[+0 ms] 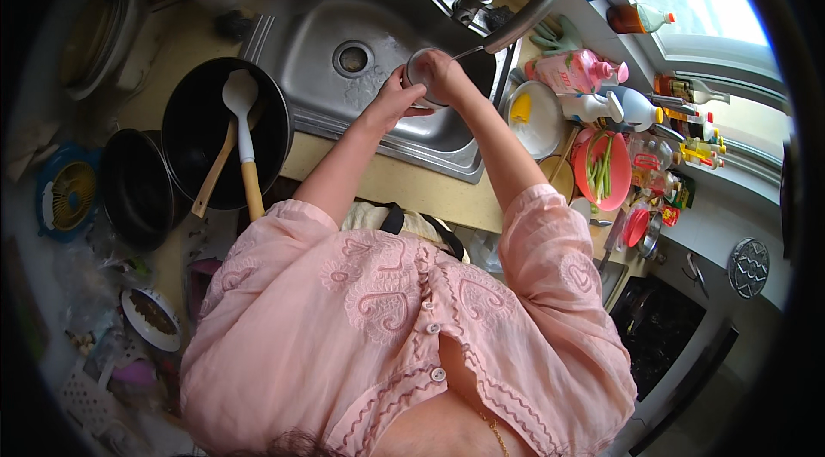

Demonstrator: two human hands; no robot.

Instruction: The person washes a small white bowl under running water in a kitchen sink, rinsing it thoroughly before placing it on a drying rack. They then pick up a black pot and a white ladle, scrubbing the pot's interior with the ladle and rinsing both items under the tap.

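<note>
Over the steel sink [301, 36], both hands are at a small, round, see-through cup [418, 68]. My left hand [395, 103] grips it from the left and below, thumb along its side. My right hand [449, 79] is closed at its right side and rim; its fingertips are partly hidden, and I cannot tell how far they reach inside. Just above the right hand, the curved faucet [537, 10] ends in a spout with a thin stream or glint beneath it. Drops of water lie near the drain [352, 59].
Left of the sink stands a black pot [185, 113] with a white spoon [242, 109] and a wooden-handled utensil across it. To the right are a white plate with a yellow sponge [521, 108], a pink soap bottle [571, 70] and a red bowl of green vegetables [601, 169].
</note>
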